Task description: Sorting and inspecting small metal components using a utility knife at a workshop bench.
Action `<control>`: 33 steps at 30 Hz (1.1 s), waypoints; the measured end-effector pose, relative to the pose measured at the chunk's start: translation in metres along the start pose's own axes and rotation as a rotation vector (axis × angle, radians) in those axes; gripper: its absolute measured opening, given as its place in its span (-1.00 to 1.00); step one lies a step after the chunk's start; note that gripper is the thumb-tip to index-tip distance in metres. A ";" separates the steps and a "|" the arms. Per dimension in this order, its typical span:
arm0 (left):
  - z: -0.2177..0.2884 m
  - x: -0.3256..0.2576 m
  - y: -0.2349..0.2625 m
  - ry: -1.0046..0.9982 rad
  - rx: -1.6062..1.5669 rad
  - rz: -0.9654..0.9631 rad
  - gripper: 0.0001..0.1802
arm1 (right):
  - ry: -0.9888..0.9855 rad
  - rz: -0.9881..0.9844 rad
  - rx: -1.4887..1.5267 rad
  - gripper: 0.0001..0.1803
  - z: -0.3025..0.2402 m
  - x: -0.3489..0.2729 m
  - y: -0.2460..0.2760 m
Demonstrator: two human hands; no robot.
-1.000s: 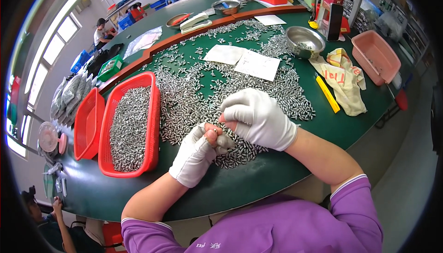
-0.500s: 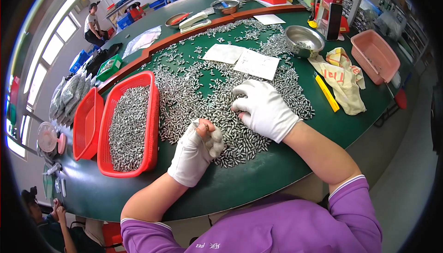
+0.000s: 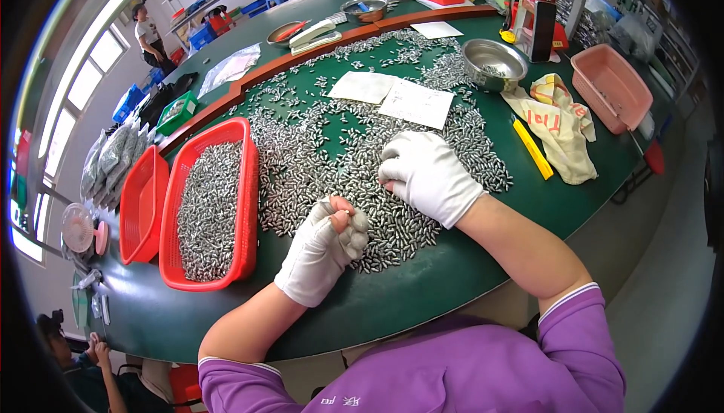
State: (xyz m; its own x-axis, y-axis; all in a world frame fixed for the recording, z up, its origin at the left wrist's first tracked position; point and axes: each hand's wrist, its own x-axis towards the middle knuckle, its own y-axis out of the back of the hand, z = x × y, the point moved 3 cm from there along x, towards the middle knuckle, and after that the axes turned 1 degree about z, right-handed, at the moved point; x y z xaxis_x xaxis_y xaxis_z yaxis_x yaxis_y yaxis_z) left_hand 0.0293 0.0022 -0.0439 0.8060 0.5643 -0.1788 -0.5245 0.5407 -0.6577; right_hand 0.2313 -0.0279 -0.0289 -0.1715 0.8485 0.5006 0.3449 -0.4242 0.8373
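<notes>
Small silvery metal pieces, bullet-shaped, lie in a wide heap (image 3: 302, 164) on the green table. My left hand (image 3: 317, 251), in a white glove with bare thumb and fingertip, is closed over the heap's near edge. Its thumb presses against the index finger and the other fingers curl in; whatever they hold is hidden. Farther right, my gloved right hand (image 3: 430, 175) rests low over the heap with its fingers bent together at the pieces. What lies between those fingertips cannot be made out. A red basket (image 3: 251, 209) full of the same pieces stands left of my left hand.
Two white papers (image 3: 417, 104) lie on the heap's far side. A second red basket (image 3: 136, 217) stands at far left. To the right are a steel bowl (image 3: 494, 65), a yellow cutter knife (image 3: 532, 149), a cloth (image 3: 562, 138) and a pink basket (image 3: 611, 89). A brown wooden strip (image 3: 302, 57) borders the heap.
My left thumb has bent in against the index finger. My right fingers have drawn closer together over the heap. A person at the far left has shifted stance.
</notes>
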 end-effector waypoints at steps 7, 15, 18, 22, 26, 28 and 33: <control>0.000 -0.002 -0.004 0.011 -0.012 0.006 -0.70 | -0.033 0.130 0.239 -0.88 -0.009 0.005 0.006; -0.002 -0.001 -0.002 0.037 0.011 0.035 -0.73 | 0.051 0.147 0.649 -0.82 -0.024 0.003 0.012; 0.000 -0.003 -0.006 -0.003 0.121 0.090 -0.77 | 0.014 0.092 0.817 -0.83 -0.026 0.003 0.006; 0.002 -0.004 -0.007 -0.037 0.239 0.151 -0.79 | -0.032 0.043 0.891 -0.83 -0.026 0.001 0.003; 0.007 -0.004 -0.006 -0.084 0.339 0.171 -0.78 | -0.036 0.007 0.877 -0.82 -0.025 0.001 0.004; 0.009 -0.005 -0.007 -0.092 0.401 0.175 -0.77 | -0.040 -0.016 0.875 -0.81 -0.025 0.001 0.004; 0.011 -0.006 -0.010 -0.106 0.539 0.234 -0.74 | 0.028 0.038 0.844 -0.83 -0.026 0.002 0.006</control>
State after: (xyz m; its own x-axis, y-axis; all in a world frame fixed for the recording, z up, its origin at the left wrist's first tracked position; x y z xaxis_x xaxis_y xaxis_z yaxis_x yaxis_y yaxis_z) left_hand 0.0261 0.0004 -0.0280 0.6353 0.7505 -0.1819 -0.7722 0.6195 -0.1409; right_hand 0.2092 -0.0368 -0.0168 -0.1646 0.8256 0.5397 0.9225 -0.0648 0.3804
